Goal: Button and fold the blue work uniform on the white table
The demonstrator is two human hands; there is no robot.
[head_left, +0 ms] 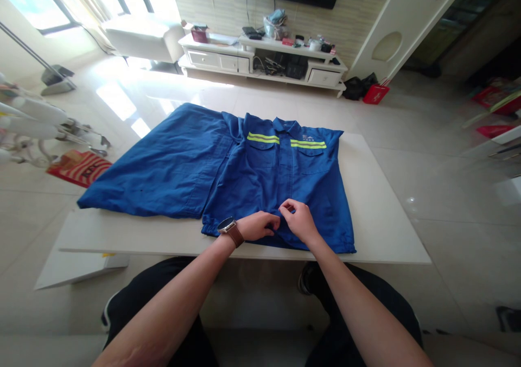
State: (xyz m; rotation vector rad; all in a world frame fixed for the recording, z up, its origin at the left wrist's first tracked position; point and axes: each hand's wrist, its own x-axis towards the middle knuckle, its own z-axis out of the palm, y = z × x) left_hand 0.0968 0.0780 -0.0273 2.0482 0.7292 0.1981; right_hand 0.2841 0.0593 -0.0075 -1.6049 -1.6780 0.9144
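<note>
A blue work jacket [313,188] with yellow-green reflective stripes lies front side up, its collar pointing away from me. Left of it a second blue garment [163,166] is spread flat, its edge meeting the jacket. My left hand [260,226], with a brown-strapped watch on the wrist, is curled at the jacket's lower front; whatever its fingers grip is too small to make out. Just right of it, my right hand [296,215] is pinched over the front placket near the hem, and what it may hold is hidden.
Both garments lie on a white table [378,204]. Beyond it stands a white TV cabinet [260,57] with clutter. A red bag [376,92] rests on the floor, and a red striped bag [79,167] is at the left. My legs are below the near edge.
</note>
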